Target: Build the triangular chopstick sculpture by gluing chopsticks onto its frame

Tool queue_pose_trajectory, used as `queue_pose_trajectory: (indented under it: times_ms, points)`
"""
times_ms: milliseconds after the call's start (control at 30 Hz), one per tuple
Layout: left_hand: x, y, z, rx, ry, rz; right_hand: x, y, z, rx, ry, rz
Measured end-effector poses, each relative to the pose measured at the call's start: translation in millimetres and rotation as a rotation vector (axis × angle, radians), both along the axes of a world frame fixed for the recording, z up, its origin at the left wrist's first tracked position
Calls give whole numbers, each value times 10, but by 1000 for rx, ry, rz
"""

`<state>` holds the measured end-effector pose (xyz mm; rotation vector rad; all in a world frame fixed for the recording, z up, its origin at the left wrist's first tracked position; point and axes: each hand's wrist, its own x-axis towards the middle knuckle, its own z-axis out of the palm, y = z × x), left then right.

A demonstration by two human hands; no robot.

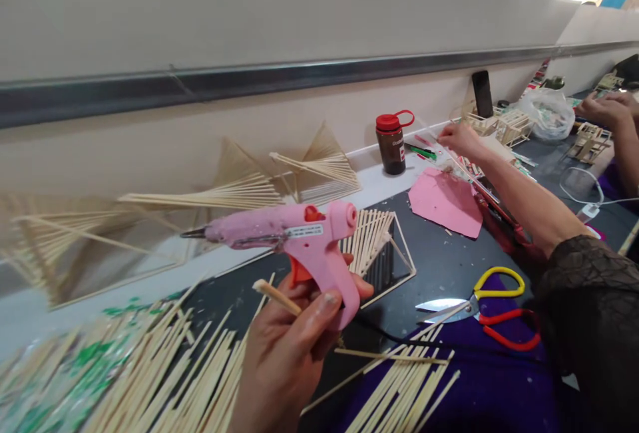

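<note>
Pink glue gun [314, 247] in left hand [292, 343]; gap between scissors [470, 305], sheet edge [443, 217].

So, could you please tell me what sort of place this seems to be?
Probably a craft workshop or classroom, judging by the pink glue gun, the scissors and the loose pile of thin sticks.

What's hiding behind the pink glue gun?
Behind the pink glue gun is a stick frame on the dark tabletop, with another frame near the wall. The parts covered by the gun and left hand can't be seen.
</note>
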<state>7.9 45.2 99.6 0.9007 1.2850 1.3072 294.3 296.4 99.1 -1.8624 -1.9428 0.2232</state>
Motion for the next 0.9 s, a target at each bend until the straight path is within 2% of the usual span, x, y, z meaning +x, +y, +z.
queue_pose_trajectory:
  times_ms: [67,233,333,433,567,700,900]
  points:
    - [4,4,3,7,-25,-15,46,-86,196,64,119,33]
    - [-37,24,-36,18,-124,-73,-42,-451,535,262,722,229]
    - [-75,57,-95,54,-204,-129,-223,-782,671,312,828,373]
    - [-89,82,-142,80,-320,-195,-392,-1169,730,326,726,479]
    - [-75,106,-185,111,-429,-284,-457,-1579,677,330,334,630]
    - [-47,127,-253,164,-534,-371,-410,-1769,603,435,76,749]
    - [-5,125,-314,128,-590,-412,-390,-1932,569,627,-34,761]
